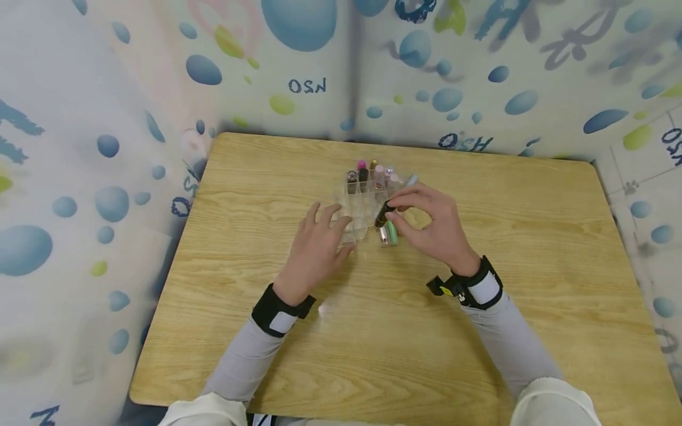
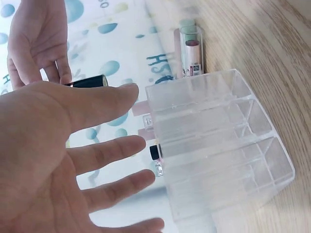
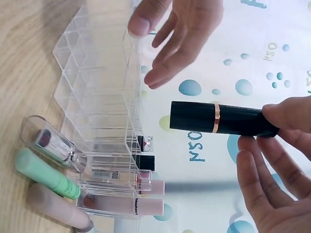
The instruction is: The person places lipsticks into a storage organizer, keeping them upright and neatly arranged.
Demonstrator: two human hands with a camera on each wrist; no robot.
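Observation:
My right hand pinches a black lipstick tube with a gold band between thumb and fingertips, raised over the front right of a clear divided organizer. Spread and slightly bent, the fingers of my left hand are at the organizer's left side, holding nothing. Several cosmetic tubes stand in the back compartments, among them a pink-capped one and a dark-capped one. The compartments nearest me hold nothing.
Beside the organizer on the wooden table lie a green tube, a clear-cased lipstick and a pale pink tube. A patterned curtain hangs behind the table's far edge.

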